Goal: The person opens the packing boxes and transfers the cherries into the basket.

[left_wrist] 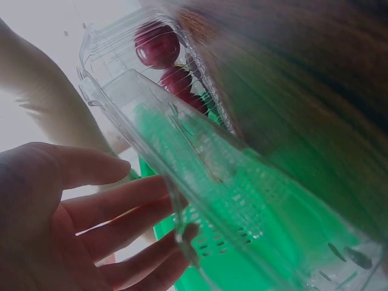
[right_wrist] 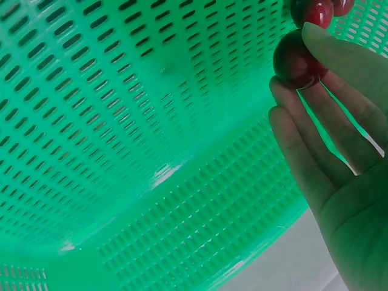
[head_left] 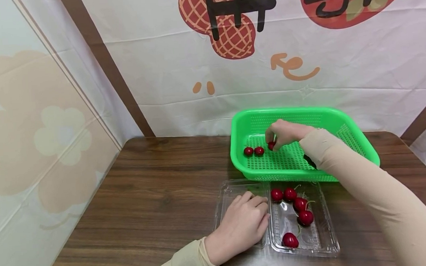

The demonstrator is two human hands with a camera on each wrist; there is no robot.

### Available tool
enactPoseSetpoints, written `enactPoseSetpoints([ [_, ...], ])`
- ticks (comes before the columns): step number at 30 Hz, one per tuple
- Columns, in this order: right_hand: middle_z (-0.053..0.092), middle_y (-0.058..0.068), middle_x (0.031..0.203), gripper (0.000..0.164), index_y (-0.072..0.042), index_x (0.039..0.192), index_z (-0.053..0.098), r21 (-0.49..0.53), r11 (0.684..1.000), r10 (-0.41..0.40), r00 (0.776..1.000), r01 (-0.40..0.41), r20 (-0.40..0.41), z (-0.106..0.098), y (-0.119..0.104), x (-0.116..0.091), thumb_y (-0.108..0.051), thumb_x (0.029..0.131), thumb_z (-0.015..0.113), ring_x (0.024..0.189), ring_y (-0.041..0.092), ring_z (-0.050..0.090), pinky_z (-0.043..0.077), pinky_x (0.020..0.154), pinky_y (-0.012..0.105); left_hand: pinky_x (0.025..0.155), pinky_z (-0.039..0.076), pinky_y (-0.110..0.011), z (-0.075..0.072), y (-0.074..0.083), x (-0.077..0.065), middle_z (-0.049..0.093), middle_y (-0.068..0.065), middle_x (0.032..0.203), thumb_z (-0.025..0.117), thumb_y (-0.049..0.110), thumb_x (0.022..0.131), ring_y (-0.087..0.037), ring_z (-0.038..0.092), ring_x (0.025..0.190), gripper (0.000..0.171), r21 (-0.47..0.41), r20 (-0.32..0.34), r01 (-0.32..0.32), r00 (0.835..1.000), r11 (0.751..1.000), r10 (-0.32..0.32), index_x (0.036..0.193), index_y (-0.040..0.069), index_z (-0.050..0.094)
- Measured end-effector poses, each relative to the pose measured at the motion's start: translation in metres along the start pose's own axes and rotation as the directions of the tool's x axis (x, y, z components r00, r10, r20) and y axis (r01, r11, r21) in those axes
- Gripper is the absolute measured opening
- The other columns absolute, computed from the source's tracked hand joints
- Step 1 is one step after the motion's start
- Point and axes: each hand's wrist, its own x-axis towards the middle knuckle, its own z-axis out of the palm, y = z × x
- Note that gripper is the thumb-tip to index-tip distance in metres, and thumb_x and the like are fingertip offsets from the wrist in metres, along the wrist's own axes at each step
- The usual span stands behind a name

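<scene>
Inside the green basket (head_left: 244,168), my right hand (head_left: 285,132) pinches a dark red cherry (right_wrist: 297,59) between thumb and fingers. Left of it, two more cherries (head_left: 253,151) lie on the basket floor. My left hand (head_left: 240,221) rests on the lid half (head_left: 227,193) of a clear plastic box, its fingers loosely extended and touching the lid's edge in the left wrist view. Several cherries (head_left: 306,217) sit in the box's right half (head_left: 327,240), some with green stems. The underside of my left palm is hidden in the head view.
A brown wood-grain table (head_left: 147,202) carries the basket at the back and the clear box in front of it. Behind rises a white printed cloth (head_left: 165,71). My right sleeve (head_left: 377,192) crosses over the basket's front right rim.
</scene>
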Motion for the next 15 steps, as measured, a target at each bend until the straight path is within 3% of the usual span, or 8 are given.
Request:
enactPoseSetpoints([
  [15, 0.069, 0.009, 0.094, 0.032, -0.004, 0.1, 0.068, -0.001, 1.0, 0.0, 1.0, 0.0, 0.024, 0.011, -0.003, 0.007, -0.012, 0.07, 0.077, 0.083, 0.018, 0.061, 0.054, 0.071, 0.037, 0.07, 0.045, -0.026, 0.0, 0.0, 0.0, 0.068, 0.005, 0.099, 0.057, 0.025, 0.084, -0.014, 0.053, 0.088, 0.015, 0.002, 0.004, -0.002, 1.0, 1.0, 0.002, 0.085, 0.016, 0.069],
])
